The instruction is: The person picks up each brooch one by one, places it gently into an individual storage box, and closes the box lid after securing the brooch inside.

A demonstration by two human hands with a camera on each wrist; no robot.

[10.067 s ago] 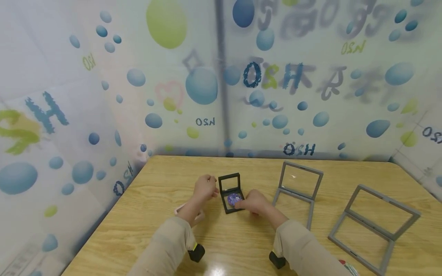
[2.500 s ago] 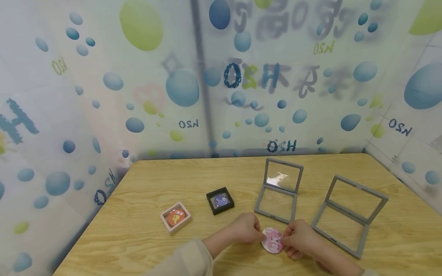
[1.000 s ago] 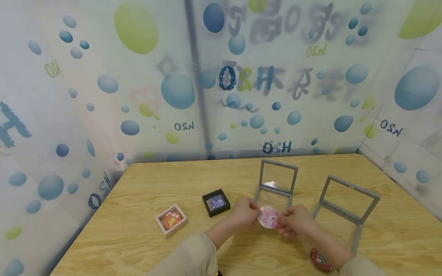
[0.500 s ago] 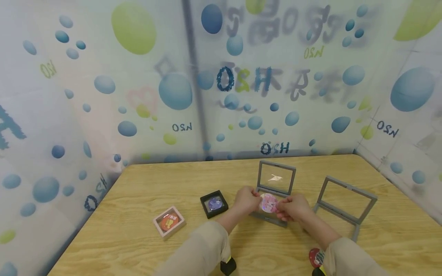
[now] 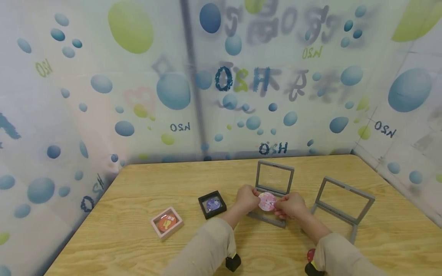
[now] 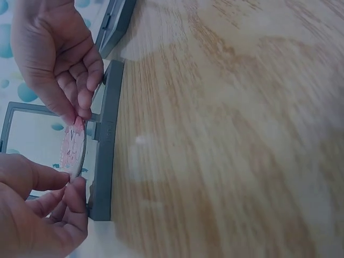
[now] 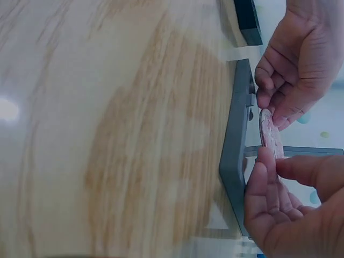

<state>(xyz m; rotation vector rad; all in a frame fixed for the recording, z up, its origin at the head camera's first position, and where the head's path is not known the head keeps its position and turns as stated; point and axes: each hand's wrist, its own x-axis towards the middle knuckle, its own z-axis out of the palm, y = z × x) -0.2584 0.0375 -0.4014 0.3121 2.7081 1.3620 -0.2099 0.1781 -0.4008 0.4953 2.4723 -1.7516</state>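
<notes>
Both hands pinch a round pink badge (image 5: pixel 267 201) by its opposite edges. My left hand (image 5: pixel 247 200) grips its left rim and my right hand (image 5: pixel 292 207) its right rim, thumbs and fingertips on the edge. The badge is over the base of an open grey display frame (image 5: pixel 267 219), whose clear-windowed lid stands up behind it. In the left wrist view the badge (image 6: pixel 73 148) appears nearly edge-on, close to the frame's front bar (image 6: pixel 107 145). The right wrist view shows the badge (image 7: pixel 271 134) tilted between the fingertips. Hands and badge hide much of the base.
A larger open grey frame (image 5: pixel 345 219) stands to the right. On the left are a closed black frame (image 5: pixel 221 210) with a purple badge (image 5: pixel 213 204) and a pink frame (image 5: pixel 172 231) with an orange badge (image 5: pixel 167 222). A red badge (image 5: pixel 311 253) lies partly hidden by the right wrist.
Ten seconds ago the hands were at the black frame, then open; it is now closed. Since then both hands have carried the pink badge forward from the table to over the smaller grey frame.
</notes>
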